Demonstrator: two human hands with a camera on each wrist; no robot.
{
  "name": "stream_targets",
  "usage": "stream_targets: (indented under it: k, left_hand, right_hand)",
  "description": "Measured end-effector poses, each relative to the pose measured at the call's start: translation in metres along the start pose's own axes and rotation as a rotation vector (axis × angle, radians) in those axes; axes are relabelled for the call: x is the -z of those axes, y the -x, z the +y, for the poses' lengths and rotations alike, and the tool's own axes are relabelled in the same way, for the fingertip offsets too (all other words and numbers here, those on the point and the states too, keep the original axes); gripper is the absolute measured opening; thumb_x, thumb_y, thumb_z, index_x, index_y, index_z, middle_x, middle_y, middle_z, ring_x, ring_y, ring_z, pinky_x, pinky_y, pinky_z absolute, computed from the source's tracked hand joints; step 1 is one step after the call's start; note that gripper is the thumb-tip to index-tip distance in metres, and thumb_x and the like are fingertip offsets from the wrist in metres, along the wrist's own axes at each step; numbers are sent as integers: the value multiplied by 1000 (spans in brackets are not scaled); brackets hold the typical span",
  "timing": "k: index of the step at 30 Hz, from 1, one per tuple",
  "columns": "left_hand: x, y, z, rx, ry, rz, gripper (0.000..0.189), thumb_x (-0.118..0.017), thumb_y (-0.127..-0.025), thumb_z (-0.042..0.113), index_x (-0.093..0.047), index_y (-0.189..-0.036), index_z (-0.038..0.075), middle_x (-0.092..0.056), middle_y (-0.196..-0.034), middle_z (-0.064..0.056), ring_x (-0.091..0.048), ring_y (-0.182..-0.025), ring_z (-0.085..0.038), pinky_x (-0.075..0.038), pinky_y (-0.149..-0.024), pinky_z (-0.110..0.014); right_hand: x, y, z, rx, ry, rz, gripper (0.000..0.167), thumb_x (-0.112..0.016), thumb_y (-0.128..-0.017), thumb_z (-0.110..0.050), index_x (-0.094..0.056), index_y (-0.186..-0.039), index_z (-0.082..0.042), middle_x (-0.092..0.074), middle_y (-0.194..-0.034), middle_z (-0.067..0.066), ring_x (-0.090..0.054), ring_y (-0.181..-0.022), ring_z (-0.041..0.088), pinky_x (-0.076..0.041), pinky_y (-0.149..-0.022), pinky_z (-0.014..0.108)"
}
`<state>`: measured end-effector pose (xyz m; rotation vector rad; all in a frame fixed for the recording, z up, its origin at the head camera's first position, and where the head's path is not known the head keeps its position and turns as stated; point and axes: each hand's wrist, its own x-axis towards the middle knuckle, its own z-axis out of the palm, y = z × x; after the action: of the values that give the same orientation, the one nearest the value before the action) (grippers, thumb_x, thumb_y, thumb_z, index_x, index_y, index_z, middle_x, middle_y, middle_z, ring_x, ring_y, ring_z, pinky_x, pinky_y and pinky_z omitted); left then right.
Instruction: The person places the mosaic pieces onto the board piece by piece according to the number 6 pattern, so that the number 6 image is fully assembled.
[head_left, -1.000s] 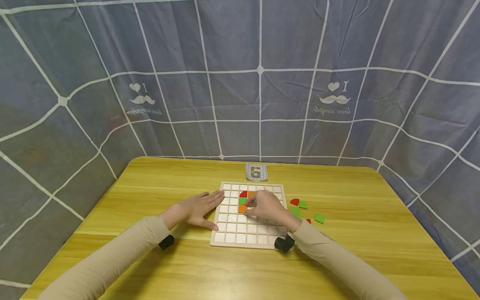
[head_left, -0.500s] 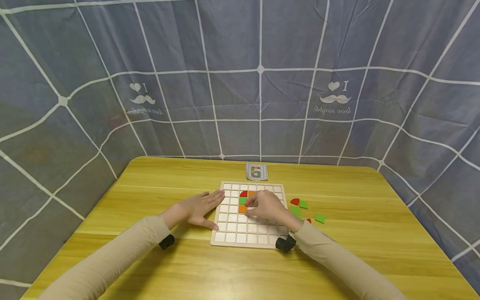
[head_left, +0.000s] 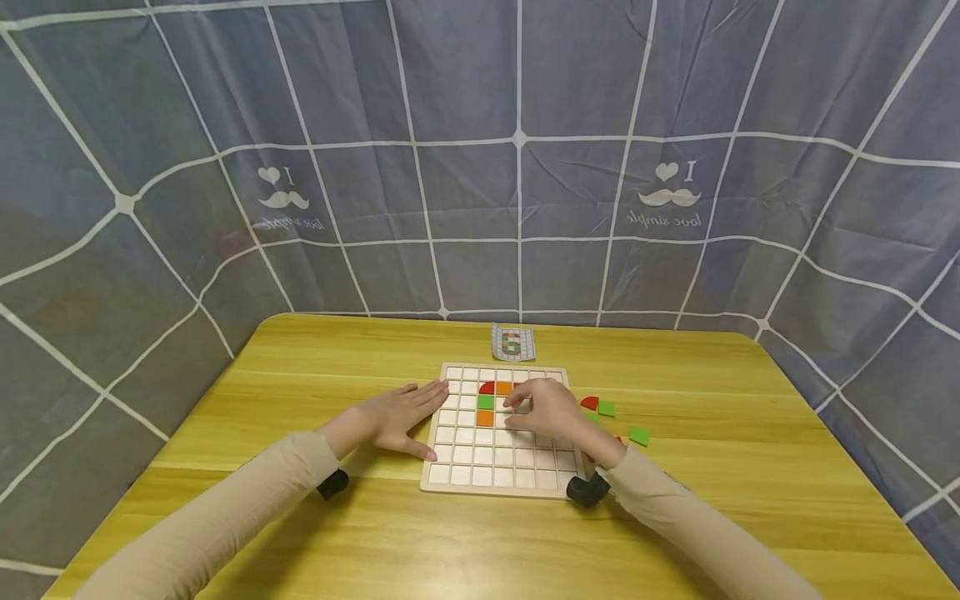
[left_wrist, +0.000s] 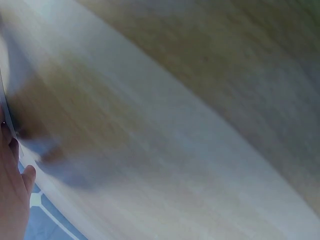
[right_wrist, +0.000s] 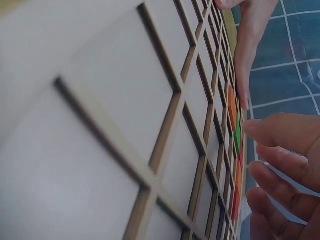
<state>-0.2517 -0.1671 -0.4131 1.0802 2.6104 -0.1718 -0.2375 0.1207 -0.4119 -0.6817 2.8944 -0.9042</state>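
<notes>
A wooden grid board (head_left: 463, 457) lies on the table. Placed in its cells are a red quarter-circle tile (head_left: 487, 388), an orange tile (head_left: 504, 388), a green tile (head_left: 486, 402) and a second orange tile (head_left: 485, 418). Part of another red tile (head_left: 517, 386) shows behind my fingers. My left hand (head_left: 401, 417) lies spread out at the board's left edge, fingertips and thumb touching it. Over the middle of the board hovers my right hand (head_left: 551, 408), thumb and fingers apart. In the right wrist view this hand (right_wrist: 295, 165) holds nothing.
Right of the board lie loose tiles: a red quarter-circle (head_left: 589, 402), green squares (head_left: 607, 409) (head_left: 639, 436) and others partly covered by my right arm. Behind the board is a creased pattern card (head_left: 513, 342). A grey curtain (head_left: 480, 192) hangs past the table's far edge.
My right hand has moved slightly right, off the lower orange tile, uncovering it and more of the top row. My left hand has stayed where it was.
</notes>
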Motion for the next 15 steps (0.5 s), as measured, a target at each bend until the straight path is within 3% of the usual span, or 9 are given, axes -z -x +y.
stream_targets:
  k: [4, 15]
  left_hand:
    - [0, 0, -1, -8, 4, -1, 106, -46, -84, 74, -5, -155, 7, 1, -163, -10, -5, -151, -24, -13, -123, -44]
    - [0, 0, -2, -25, 18, 6, 106, -46, -85, 73, -6, -155, 5, -1, -163, -12, -6, -151, -26, -15, -122, -46]
  right_hand:
    - [7, 6, 5, -11, -17, 5, 18, -80, -77, -24, -76, -93, -16, -71, -87, -4, -52, -59, 7, -41, -50, 22]
    - [26, 23, 28, -38, -36, 54, 20, -77, -79, -23, -76, -96, -13, -71, -89, 0, -51, -57, 7, -40, -48, 22]
